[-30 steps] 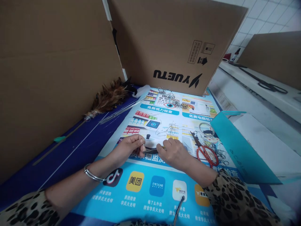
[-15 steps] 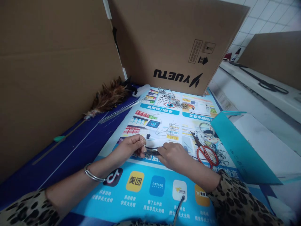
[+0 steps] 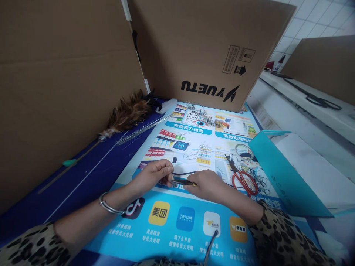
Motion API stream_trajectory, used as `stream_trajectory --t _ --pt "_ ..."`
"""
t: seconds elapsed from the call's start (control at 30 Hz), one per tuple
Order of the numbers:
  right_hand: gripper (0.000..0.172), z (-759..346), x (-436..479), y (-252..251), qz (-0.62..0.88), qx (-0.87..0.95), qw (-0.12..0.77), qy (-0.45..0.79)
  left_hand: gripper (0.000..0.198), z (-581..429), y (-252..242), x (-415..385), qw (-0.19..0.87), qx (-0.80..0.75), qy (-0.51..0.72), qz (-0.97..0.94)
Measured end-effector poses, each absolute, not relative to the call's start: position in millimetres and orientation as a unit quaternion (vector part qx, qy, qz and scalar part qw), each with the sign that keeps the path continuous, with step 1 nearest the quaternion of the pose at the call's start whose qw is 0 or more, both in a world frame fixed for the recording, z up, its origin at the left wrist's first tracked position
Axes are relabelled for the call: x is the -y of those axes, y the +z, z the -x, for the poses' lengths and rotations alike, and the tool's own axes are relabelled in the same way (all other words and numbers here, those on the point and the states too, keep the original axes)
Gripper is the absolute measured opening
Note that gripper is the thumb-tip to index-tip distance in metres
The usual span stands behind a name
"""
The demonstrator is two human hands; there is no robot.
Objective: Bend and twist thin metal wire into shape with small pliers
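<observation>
My left hand (image 3: 161,172) is closed in a pinch, thumb against forefinger, on a thin piece of wire mostly hidden by the fingers. In my right hand (image 3: 206,184) I grip slim pliers, whose dark pointed jaws (image 3: 181,181) reach left to my left fingertips. A bit of yellow shows on the pliers beside my right fingers. Both hands are just above the printed poster (image 3: 169,242). To the right of my right hand lie red-handled scissors (image 3: 244,183), with a tangle of dark wire loops (image 3: 262,184) beside them.
A coil of wire (image 3: 244,151) lies behind the scissors. More wire pieces (image 3: 203,116) are heaped at the back. On the left are a feather duster (image 3: 127,114) and long thin wires (image 3: 144,129). Cardboard (image 3: 210,48) walls the back and left. A teal folder (image 3: 288,177) lies right.
My right hand has shifted slightly right and turned, showing more of the pliers and their yellow part. The left hand keeps its pinch, nearly in place.
</observation>
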State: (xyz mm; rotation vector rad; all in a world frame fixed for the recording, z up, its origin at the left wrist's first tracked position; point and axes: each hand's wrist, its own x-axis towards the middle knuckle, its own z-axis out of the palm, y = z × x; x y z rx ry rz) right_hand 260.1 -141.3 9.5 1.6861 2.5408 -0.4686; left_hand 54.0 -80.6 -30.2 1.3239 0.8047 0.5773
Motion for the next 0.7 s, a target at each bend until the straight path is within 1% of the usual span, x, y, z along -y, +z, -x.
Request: stream_trajectory --t 0.27,0.47,0.6,0.7 --pt "0.032 -268 136 21 -0.534 -0.779 0.013 -0.328 0.017 -54 -29 86 0.662 -0.332 0.239 -0.628" --pt "0.033 -275 132 18 -0.497 -0.766 -0.01 -0.407 0.017 -54 -24 89 0.637 -0.328 0.236 -0.656" --pt "0.035 -280 130 16 -0.491 -0.723 -0.006 -0.486 0.016 -54 -23 91 0.629 -0.319 0.238 -0.668" --pt "0.036 -282 129 14 -0.491 -0.701 -0.004 -0.518 0.016 -54 -23 91 0.623 -0.313 0.24 -0.676"
